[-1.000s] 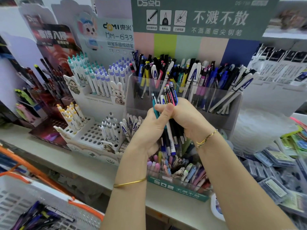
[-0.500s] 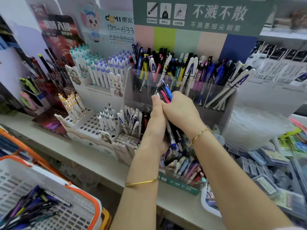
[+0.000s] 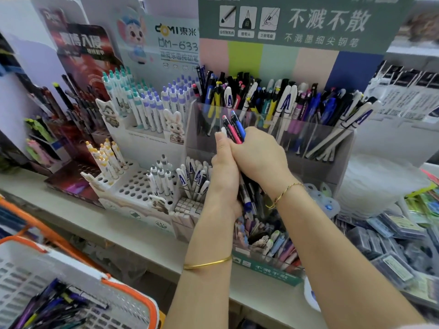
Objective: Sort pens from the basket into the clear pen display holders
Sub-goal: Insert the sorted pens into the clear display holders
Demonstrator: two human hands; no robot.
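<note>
A bundle of pens [image 3: 234, 128] with pink, blue and white tops stands upright between both my hands, in front of the clear pen display holder [image 3: 316, 148]. My right hand [image 3: 259, 157] grips the bundle from the right. My left hand [image 3: 224, 172] is pressed against its left side, fingers wrapped round the lower shafts. The pens' lower ends stick out below my hands. The clear holder's upper tier is packed with several mixed pens. The white basket [image 3: 78, 281] with orange rim sits bottom left and holds several loose pens [image 3: 57, 305].
A white cartoon pen stand [image 3: 133, 186] with hole grid stands left of the clear holder. A dark red display [image 3: 78, 67] is further left. Packaged refills [image 3: 392, 245] lie at right. The grey shelf edge [image 3: 133, 233] runs across the front.
Both hands with the bundle have lifted slightly up toward the clear holder. The view has tilted down, so more of the basket shows at bottom left.
</note>
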